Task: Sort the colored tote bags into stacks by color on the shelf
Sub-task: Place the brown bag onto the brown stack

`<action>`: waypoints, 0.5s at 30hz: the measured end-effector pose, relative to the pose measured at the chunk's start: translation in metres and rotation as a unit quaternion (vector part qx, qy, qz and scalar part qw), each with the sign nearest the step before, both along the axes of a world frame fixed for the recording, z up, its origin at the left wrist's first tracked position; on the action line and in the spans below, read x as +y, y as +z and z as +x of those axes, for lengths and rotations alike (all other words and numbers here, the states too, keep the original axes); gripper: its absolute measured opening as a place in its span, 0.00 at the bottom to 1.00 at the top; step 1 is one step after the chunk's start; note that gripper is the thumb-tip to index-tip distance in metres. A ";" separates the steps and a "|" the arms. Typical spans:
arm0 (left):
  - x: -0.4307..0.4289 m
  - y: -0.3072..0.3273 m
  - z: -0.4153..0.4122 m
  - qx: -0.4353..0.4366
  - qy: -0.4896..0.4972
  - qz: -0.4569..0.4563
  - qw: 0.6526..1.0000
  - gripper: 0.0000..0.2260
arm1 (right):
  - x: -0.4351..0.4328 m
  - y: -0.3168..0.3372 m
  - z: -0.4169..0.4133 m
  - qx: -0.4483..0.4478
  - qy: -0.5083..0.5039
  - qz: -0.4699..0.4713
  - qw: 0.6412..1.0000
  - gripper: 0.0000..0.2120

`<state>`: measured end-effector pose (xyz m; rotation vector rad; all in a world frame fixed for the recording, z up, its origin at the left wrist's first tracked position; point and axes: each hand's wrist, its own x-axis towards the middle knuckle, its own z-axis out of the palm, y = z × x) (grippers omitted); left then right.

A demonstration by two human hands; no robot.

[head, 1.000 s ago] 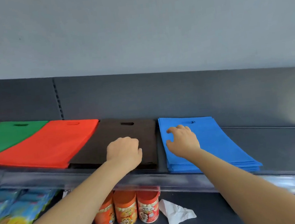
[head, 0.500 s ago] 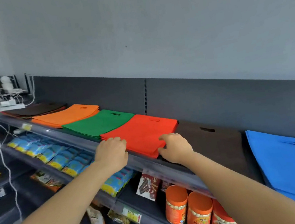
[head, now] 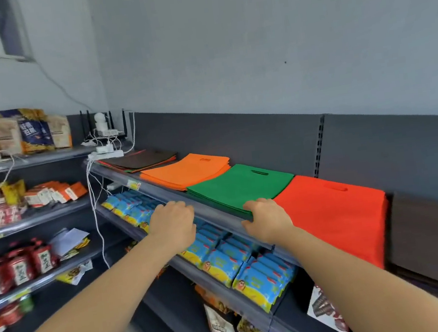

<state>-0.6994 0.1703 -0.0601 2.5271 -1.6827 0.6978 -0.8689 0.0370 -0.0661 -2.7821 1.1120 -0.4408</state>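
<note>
Green tote bags (head: pixel 240 188) lie stacked on the shelf (head: pixel 218 217); my right hand (head: pixel 267 219) curls over their near corner, my left hand (head: pixel 171 224) curls at its front edge, grip unclear.

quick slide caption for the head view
Left hand at grey shelf rim, right hand on green fabric tote stack, between orange stack and red stack.

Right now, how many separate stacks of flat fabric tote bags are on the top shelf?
5. Far end: dark mixed pile; then orange stack, green stack, red stack, and dark brown stack cut off at the right edge. More may lie out of frame.
</note>
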 end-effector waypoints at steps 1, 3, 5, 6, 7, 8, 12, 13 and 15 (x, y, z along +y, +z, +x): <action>0.002 0.001 0.012 -0.001 0.008 0.000 1.000 0.16 | 0.000 -0.001 0.015 0.001 0.004 0.003 1.000 0.21; 0.004 0.000 0.034 -0.003 0.023 0.001 1.000 0.16 | -0.001 -0.002 0.043 0.001 0.017 0.005 1.000 0.22; 0.004 0.000 0.056 -0.004 0.037 0.004 0.999 0.15 | -0.004 -0.003 0.071 0.002 0.029 0.001 1.000 0.22; 0.004 -0.001 0.068 -0.004 0.044 0.004 0.999 0.14 | -0.007 -0.004 0.084 0.003 0.035 0.000 0.999 0.22; 0.002 -0.002 0.079 -0.005 0.050 0.005 0.999 0.12 | -0.009 -0.005 0.098 0.003 0.041 0.001 0.999 0.22; 0.000 -0.003 0.090 -0.006 0.056 0.007 0.998 0.12 | -0.012 -0.005 0.111 0.003 0.048 0.003 0.999 0.22; -0.012 -0.007 0.137 -0.015 0.077 0.005 0.997 0.12 | -0.027 -0.007 0.167 0.001 0.080 0.001 0.997 0.20; -0.015 -0.007 0.149 -0.019 0.085 0.006 0.996 0.13 | -0.032 -0.007 0.181 0.001 0.090 0.001 0.996 0.20; -0.022 -0.006 0.173 -0.025 0.098 0.005 0.995 0.12 | -0.043 -0.005 0.209 -0.004 0.108 0.001 0.994 0.21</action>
